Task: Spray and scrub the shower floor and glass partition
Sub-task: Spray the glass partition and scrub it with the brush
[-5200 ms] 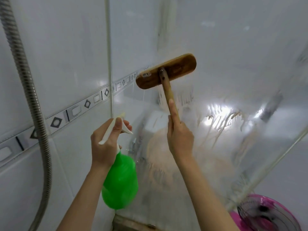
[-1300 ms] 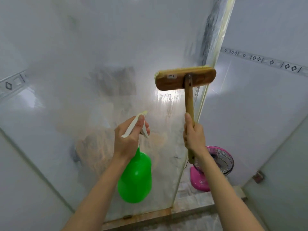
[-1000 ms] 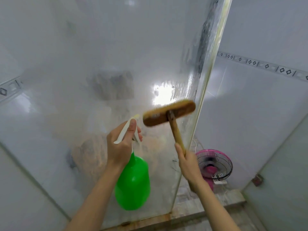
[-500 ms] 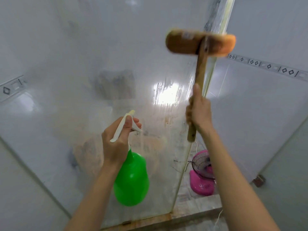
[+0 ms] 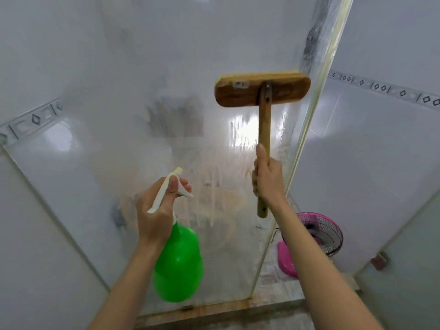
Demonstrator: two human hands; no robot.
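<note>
Two hands, both occupied. Left hand (image 5: 157, 210): curled round the white trigger head of a green bottle (image 5: 178, 263), which hangs below the fist, nozzle toward the glass (image 5: 166, 79). Right hand (image 5: 267, 181): gripping the brush (image 5: 262, 91) handle near its lower end, thumb up the shaft; head level above the hand, against the glass beside its right edge. Sticker (image 5: 241, 84) on head: writing unreadable. Against half a second ago: brush head lower, further left. Pink fan (image 5: 319, 232) beyond the glass edge.

I've pulled the brush (image 5: 262, 92) down the glass partition (image 5: 166, 67) with the right hand (image 5: 268, 181), its head now just inside the partition's edge.
</note>
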